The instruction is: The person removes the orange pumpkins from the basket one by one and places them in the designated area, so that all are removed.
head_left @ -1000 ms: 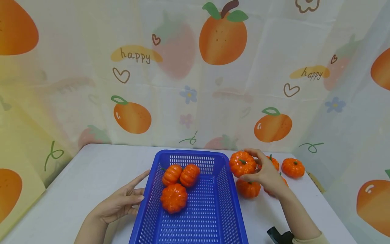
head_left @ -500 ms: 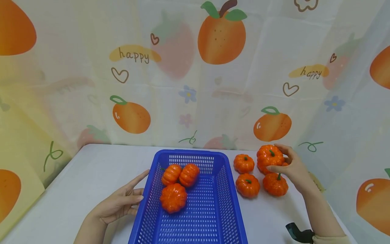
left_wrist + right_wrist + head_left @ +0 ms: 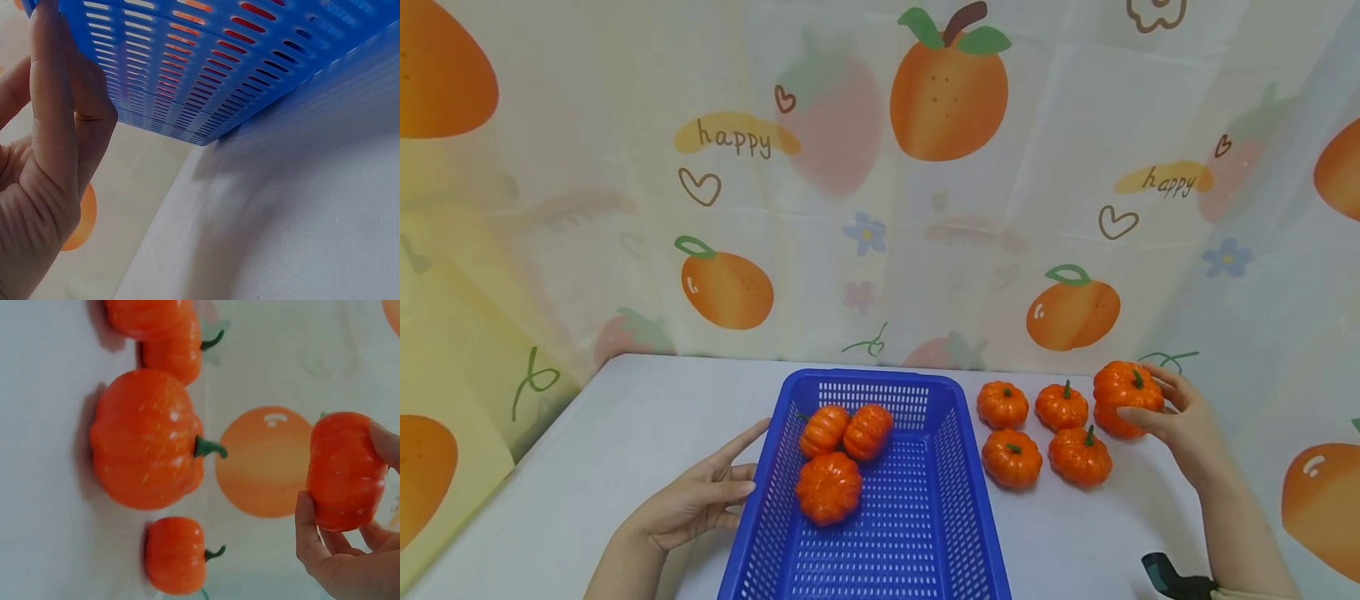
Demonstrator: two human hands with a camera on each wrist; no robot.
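Note:
My right hand point(image 3: 1183, 417) grips a small glossy orange toy pumpkin point(image 3: 1125, 386) with a green stem at the table's far right. In the right wrist view that pumpkin point(image 3: 347, 472) sits between thumb and fingers, raised off the table. Another pumpkin point(image 3: 1116, 423) lies under it, partly covered in the head view. My left hand point(image 3: 692, 504) touches the left side of the blue perforated basket point(image 3: 962, 483), index finger straight along it. Inside the basket's left half are three pumpkins, one of them a bumpy, flatter one point(image 3: 828, 488) nearest me.
Several more pumpkins stand right of the basket, including a near one point(image 3: 1012, 459) and a far one point(image 3: 1002, 404). The white table point(image 3: 1097, 533) ends at a fruit-print curtain point(image 3: 947, 258). A dark strap-like piece point(image 3: 1176, 577) sits at my right wrist.
My right hand has carried the held pumpkin rightward, from beside the basket's rim across the other pumpkins to the far right one. My left hand and the basket stay put.

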